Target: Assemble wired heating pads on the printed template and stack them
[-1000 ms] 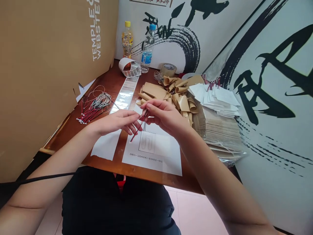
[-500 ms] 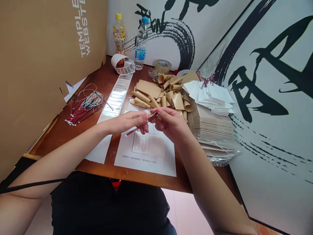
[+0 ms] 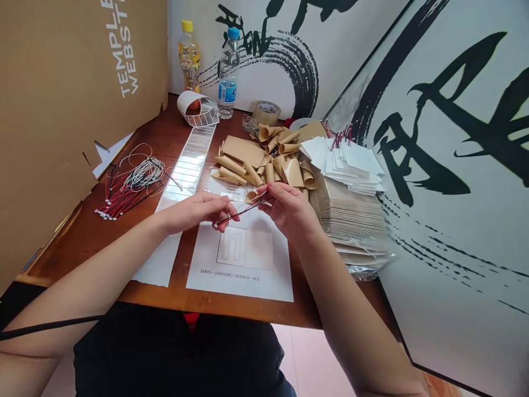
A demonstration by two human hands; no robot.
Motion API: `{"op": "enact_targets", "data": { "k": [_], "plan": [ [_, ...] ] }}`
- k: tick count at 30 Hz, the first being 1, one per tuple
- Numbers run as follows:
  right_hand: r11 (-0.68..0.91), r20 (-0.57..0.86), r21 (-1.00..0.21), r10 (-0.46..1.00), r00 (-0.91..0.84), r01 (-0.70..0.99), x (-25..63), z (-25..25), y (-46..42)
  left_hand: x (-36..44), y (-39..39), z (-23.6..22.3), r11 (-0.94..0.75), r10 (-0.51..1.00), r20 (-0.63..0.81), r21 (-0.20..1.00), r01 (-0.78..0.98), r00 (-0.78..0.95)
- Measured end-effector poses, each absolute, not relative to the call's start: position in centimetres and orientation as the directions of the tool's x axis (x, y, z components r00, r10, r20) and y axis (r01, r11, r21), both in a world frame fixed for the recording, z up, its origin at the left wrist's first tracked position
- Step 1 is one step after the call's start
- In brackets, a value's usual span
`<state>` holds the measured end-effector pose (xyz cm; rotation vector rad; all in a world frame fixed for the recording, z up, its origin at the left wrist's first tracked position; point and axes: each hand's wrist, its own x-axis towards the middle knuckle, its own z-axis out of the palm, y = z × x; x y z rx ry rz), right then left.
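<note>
A thin red-and-black wire lead [image 3: 249, 208] stretches between my two hands, above the printed sheet. My right hand [image 3: 290, 207] pinches one end between thumb and fingers. Toward the other end, the fingers of my left hand [image 3: 209, 210] are closed around the lead, and its tip pokes out below them. Beneath lies a white printed sheet [image 3: 235, 284] marked DRS-206DC-E001-01, with a clear flat piece [image 3: 231, 247] showing a looped outline on it. A bundle of similar red-and-black leads [image 3: 119, 196] with white plugs and pale cord rests to the left.
A strip of labels [image 3: 192, 154] runs back to its roll [image 3: 198, 107]. Rolled brown paper pieces [image 3: 270, 146] are heaped behind my hands. White cards [image 3: 351, 160] top a cardboard stack [image 3: 357, 212] at right. Two bottles [image 3: 228, 77] and a tape roll [image 3: 266, 113] stand behind; a large carton [image 3: 74, 110] borders the left.
My left hand has slid away from the right one along the lead, so more wire shows between them. The whole view has shifted slightly.
</note>
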<state>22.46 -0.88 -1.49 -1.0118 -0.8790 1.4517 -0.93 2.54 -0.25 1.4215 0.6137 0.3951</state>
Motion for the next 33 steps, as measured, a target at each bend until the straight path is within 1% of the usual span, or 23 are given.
{"op": "enact_targets", "data": {
  "k": [2, 4, 10, 12, 16, 18, 24, 28, 33],
  "plan": [
    [-0.13, -0.119, -0.916, 0.992, -0.051, -0.38, 22.6, -1.7, -0.8, -0.9, 2.6, -0.4, 0.17, 0.613, -0.156, 0.983, 0.064, 0.775],
    [-0.135, -0.117, -0.912, 0.991, -0.069, -0.387, 22.6, -1.9, -0.7, -1.0, 2.7, -0.5, 0.176, 0.631, -0.137, 0.984, 0.031, 0.764],
    [-0.108, -0.115, -0.905, 0.993, -0.007, -0.411, 22.7, -2.1, -0.5, -1.2, 2.9, -0.7, 0.075, 0.686, -0.048, 0.997, -0.005, 0.726],
    [-0.094, -0.11, -0.9, 0.994, 0.014, -0.426, 22.7, -2.1, -0.5, -1.2, 3.0, -0.9, 0.103, 0.705, -0.066, 0.995, -0.011, 0.706],
    [-0.082, -0.104, -0.892, 0.994, 0.025, -0.444, 22.7, -2.0, -0.5, -1.1, 3.2, -1.4, 0.203, 0.741, -0.16, 0.979, 0.008, 0.652],
    [-0.087, -0.106, -0.889, 0.994, 0.016, -0.449, 22.7, -2.0, -0.5, -1.1, 3.4, -1.6, 0.215, 0.77, -0.185, 0.976, 0.025, 0.611],
    [-0.128, -0.134, -0.89, 0.991, -0.017, -0.437, 22.7, -2.0, -0.5, -1.2, 3.9, -2.0, 0.22, 0.845, -0.207, 0.975, 0.034, 0.493],
    [-0.169, -0.179, -0.88, 0.984, -0.02, -0.444, 22.8, -1.9, -0.4, -1.2, 3.8, -1.6, 0.251, 0.847, -0.224, 0.968, 0.008, 0.482],
    [-0.197, -0.193, -0.9, 0.98, -0.048, -0.39, 22.8, -2.0, -0.5, -1.3, 3.7, -1.3, 0.277, 0.847, -0.237, 0.961, -0.016, 0.476]
  ]
}}
